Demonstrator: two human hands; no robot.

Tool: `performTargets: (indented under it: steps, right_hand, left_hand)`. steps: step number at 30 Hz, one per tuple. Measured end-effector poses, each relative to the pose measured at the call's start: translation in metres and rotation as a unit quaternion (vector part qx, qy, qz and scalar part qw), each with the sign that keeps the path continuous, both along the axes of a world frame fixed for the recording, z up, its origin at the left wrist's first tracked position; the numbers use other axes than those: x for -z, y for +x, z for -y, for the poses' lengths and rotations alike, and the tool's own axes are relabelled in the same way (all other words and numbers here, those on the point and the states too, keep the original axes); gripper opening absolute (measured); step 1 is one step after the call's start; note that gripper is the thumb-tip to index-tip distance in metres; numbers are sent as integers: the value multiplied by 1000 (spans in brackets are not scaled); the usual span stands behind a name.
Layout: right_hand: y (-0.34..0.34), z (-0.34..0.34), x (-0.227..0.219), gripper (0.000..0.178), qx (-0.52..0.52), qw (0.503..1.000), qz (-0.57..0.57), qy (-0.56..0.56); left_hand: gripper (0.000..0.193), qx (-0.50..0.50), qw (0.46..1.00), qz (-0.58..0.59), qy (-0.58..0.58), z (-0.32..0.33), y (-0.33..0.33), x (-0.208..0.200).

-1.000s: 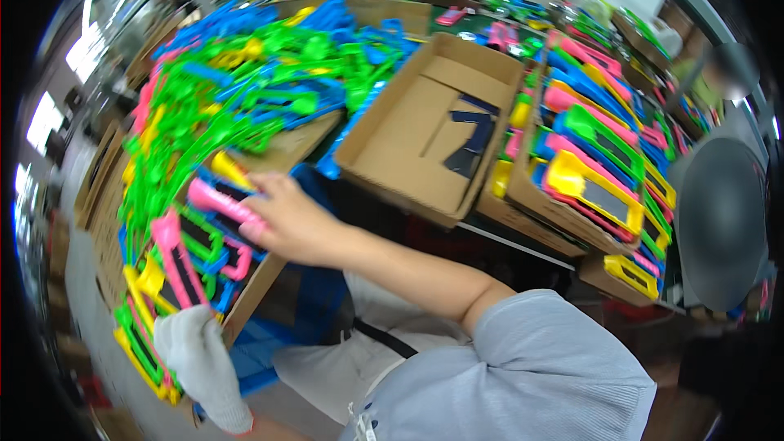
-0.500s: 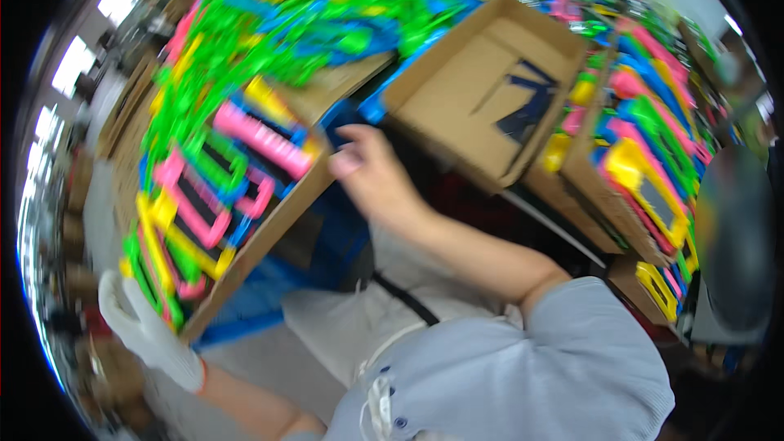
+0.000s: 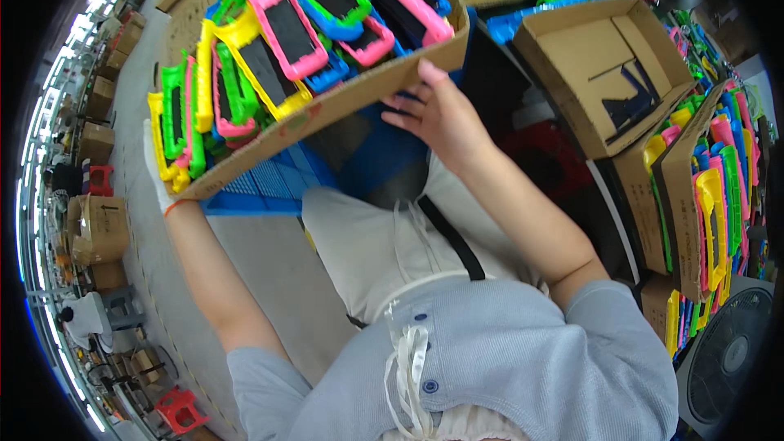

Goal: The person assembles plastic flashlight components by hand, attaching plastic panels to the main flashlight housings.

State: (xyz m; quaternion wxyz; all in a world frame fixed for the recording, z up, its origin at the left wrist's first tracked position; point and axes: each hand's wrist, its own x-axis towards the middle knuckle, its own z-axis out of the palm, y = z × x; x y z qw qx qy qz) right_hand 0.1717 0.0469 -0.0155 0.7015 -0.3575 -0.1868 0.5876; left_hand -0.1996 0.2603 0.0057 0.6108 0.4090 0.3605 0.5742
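Note:
A shallow cardboard box [image 3: 347,108] stands tilted before me, filled with pink, green, yellow and blue plastic frames [image 3: 286,28], many with dark rectangular panels. My left hand [image 3: 157,167], in a white knit glove, lies along the outside of the box's left end; its fingers are mostly hidden by the box. Bare, my right hand [image 3: 445,118] is at the near wall toward the right corner. Its thumb points up against the cardboard and its other fingers stretch out apart below, with nothing between them.
Beneath the box is a blue plastic crate [image 3: 273,184]. To the right sits another carton [image 3: 608,33] with dark flat pieces inside. Upright cartons of coloured frames [image 3: 719,196] and a fan [image 3: 731,355] stand farther right. Red stools [image 3: 181,410] and boxes line the left.
My left hand has gone from beside the box's near-left corner to its left end. My right hand has shifted along the near wall. The whole view has turned.

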Motion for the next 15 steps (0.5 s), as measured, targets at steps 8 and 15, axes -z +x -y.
performTargets:
  steps: [8,15]
  right_hand:
    - [12,0,0,58,40,999,1,35]
    - [62,-29,2,53,340,878,320,102]
  left_hand:
    - [53,134,985,101,-36,36,48,-18]
    - [51,77,989,125,-16,34,58,-21]
